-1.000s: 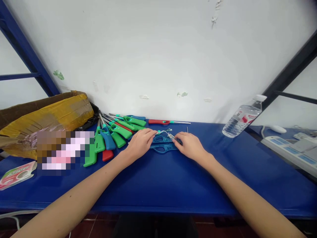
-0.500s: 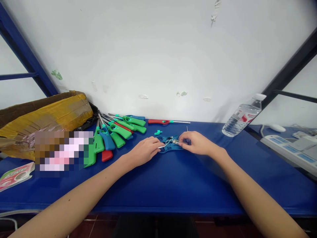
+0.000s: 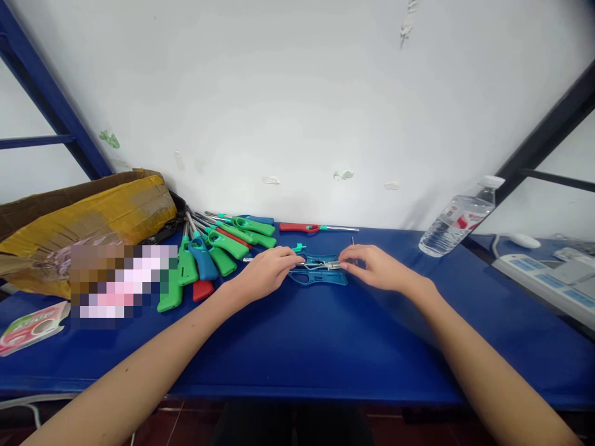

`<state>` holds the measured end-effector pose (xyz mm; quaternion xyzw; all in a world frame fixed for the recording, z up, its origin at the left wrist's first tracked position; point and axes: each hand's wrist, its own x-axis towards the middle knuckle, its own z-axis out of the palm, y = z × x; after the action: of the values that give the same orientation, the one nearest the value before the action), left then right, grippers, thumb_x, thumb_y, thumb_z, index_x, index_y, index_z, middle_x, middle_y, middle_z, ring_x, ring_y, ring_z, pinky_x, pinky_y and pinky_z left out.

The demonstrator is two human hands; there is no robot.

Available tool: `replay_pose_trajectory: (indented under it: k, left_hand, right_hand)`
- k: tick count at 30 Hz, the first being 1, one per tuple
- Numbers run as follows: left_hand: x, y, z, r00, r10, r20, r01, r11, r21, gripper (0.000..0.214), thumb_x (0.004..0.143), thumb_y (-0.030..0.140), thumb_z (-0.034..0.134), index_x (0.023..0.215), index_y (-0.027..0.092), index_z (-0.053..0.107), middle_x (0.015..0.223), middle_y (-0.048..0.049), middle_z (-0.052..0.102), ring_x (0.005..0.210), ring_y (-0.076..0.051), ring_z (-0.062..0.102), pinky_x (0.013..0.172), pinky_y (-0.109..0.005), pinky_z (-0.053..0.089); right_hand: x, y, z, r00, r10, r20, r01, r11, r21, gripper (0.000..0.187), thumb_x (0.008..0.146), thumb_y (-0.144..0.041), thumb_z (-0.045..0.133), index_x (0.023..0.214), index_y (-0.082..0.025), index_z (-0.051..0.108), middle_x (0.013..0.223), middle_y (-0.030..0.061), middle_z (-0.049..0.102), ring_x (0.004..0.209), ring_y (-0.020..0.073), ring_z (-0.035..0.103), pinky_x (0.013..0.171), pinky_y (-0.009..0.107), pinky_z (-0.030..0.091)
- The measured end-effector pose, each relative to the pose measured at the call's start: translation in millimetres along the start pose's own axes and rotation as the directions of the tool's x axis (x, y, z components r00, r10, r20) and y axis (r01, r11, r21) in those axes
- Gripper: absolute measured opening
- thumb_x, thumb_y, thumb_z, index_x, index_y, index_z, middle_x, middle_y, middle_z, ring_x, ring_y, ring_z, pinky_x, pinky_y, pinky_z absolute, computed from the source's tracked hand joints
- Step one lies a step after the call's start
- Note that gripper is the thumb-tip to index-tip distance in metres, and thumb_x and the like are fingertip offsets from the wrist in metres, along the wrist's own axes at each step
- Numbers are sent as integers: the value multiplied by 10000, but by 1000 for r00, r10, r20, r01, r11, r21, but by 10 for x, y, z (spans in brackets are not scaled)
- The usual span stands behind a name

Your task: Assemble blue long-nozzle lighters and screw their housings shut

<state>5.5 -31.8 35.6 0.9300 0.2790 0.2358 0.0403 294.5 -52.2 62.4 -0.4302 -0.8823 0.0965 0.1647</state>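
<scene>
Two blue lighter casing halves (image 3: pixel 320 279) lie on the blue table, between and under my hands. My left hand (image 3: pixel 267 270) pinches a thin metal lighter tube (image 3: pixel 248 259), which sticks out to the left of the fingers. My right hand (image 3: pixel 369 265) is closed on a small clear lighter part with a metal end (image 3: pixel 333 265), held over the right side of the casing. Pale wires (image 3: pixel 316 266) run between the two held parts. A small green trigger piece (image 3: pixel 300 248) rests just behind my left fingertips. Behind my right hand, a thin rod (image 3: pixel 352 240) stands out.
Several green, blue and red lighters (image 3: pixel 223 244) are heaped at the left, beside a taped cardboard box (image 3: pixel 93 217). One red lighter (image 3: pixel 300 228) lies along the wall. A water bottle (image 3: pixel 458 217) and a power strip (image 3: pixel 534 275) are at the right.
My left hand has shifted left and slightly back, and the metal tube now shows beyond it. More of the near casing half is uncovered. My right hand has barely moved.
</scene>
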Motion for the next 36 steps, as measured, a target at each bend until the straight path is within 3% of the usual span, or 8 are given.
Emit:
replay_pose_trajectory:
  k: [6,23,31,36]
  left_hand:
    - [-3,-23,32,999,26,43,-27,999,28,319,959,125,386,1129,161,653,1051,-93,661,963,-195,603,854,-312,484]
    - [2,-55,38,995,-14,94,2,992,124,297,961,155,421,1163,159,638,1019,-92,682,943,-212,608,856,-339,481]
    - [-52,-152,-188,980,-72,184,59,995,78,286,874,215,617,1158,208,651,1105,-71,679,1006,-223,633,865,-319,487]
    - [-75,-204,-303,973,-87,214,77,996,55,270,846,216,645,1115,204,668,1071,-69,690,939,-208,654,803,-288,494]
  right_hand:
    - [-37,35,32,998,-29,56,24,996,88,215,898,-328,561,972,-215,728,1039,73,700,868,200,659,819,342,506]
    - [-12,28,99,996,-3,90,3,1000,3,163,815,-295,644,947,-216,697,1104,74,678,950,222,637,841,351,492]
    - [-14,29,87,996,3,93,-4,1000,4,160,822,-321,643,933,-225,707,1132,75,669,976,237,636,853,374,497]
    - [-15,29,85,995,2,98,-1,1000,-8,159,823,-316,638,934,-221,701,1129,75,672,976,234,636,847,369,498]
